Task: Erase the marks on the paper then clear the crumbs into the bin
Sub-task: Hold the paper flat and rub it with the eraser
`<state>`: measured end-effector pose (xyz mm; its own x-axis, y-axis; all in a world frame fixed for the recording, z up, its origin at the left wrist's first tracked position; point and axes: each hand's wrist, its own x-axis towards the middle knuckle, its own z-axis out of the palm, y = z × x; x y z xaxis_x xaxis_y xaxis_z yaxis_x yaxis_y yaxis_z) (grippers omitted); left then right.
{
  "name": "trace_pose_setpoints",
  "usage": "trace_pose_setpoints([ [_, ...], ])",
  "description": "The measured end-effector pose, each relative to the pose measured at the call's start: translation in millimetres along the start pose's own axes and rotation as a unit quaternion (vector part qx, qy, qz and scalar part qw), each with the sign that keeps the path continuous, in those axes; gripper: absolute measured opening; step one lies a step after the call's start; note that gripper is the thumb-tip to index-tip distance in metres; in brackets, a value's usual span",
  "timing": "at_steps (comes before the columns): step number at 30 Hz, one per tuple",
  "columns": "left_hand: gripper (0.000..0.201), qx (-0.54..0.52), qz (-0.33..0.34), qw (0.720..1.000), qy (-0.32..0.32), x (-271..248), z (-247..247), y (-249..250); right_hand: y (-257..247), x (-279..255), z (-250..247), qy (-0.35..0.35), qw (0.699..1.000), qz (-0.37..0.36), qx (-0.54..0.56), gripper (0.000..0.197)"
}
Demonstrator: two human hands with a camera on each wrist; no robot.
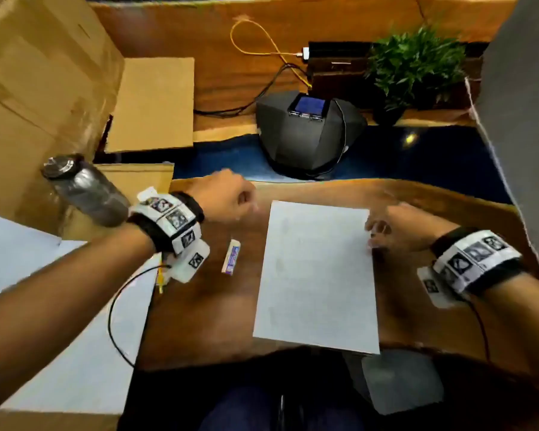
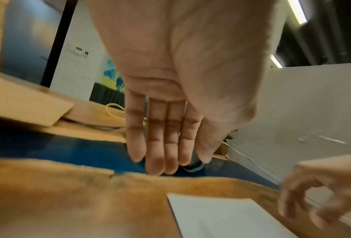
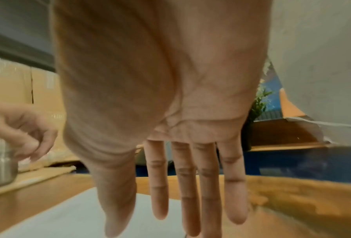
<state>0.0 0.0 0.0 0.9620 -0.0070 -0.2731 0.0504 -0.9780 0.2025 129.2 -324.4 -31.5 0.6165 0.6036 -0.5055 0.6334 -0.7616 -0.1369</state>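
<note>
Dark trousers (image 1: pixel 280 409) of the seated person fill the six o'clock edge of the head view, and just above them lies the white paper (image 1: pixel 316 275), flat on the wooden table (image 1: pixel 206 306), its long side running from six toward twelve o'clock. No marks can be made out on the sheet, and any crumbs are too small to tell.

At the sheet's three o'clock edge the right hand (image 1: pixel 399 228) holds nothing; its fingertips (image 3: pixel 159 212) are straight and a little spread, over the paper's edge, though whether they press it I cannot tell. At about ten o'clock from the sheet the left hand (image 1: pixel 227 194) hangs above the table, clear of the paper. Its own wrist view shows the fingers (image 2: pixel 164 145) extended and close together, holding nothing, while the head view is blurred and makes it look loosely curled.

Between that hand's wrist and the paper, at nine o'clock from the sheet, a white eraser (image 1: pixel 231 256) in a printed sleeve lies on the wood, touched by neither hand.

Farther out at nine o'clock a dark bottle (image 1: pixel 84 189) stands before cardboard boxes (image 1: pixel 44 88). At twelve o'clock a black faceted device (image 1: pixel 305 135) with a small blue screen sits on the table's blue strip, and a green plant (image 1: pixel 414 63) stands at one o'clock.
</note>
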Motion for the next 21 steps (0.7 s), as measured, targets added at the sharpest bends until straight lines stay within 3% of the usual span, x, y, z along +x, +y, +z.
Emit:
trace_pose_setpoints([
  [3,0.016,0.070,0.008,0.997,0.010,32,-4,-22,2,20,2,0.020,0.996,0.015,-0.081,0.036],
  [6,0.033,0.154,-0.043,0.986,-0.049,46,7,-38,2,24,9,0.026,0.990,0.036,-0.131,0.032],
  [10,0.054,0.202,-0.111,0.968,-0.103,42,39,-60,3,20,22,0.061,0.990,0.062,-0.107,0.030],
  [17,0.049,0.173,-0.159,0.968,-0.086,9,59,-50,-3,3,43,0.105,0.987,0.114,-0.048,0.046],
  [21,0.043,0.180,-0.130,0.970,-0.096,9,72,-58,-8,3,53,0.115,0.983,0.141,-0.030,0.050],
])
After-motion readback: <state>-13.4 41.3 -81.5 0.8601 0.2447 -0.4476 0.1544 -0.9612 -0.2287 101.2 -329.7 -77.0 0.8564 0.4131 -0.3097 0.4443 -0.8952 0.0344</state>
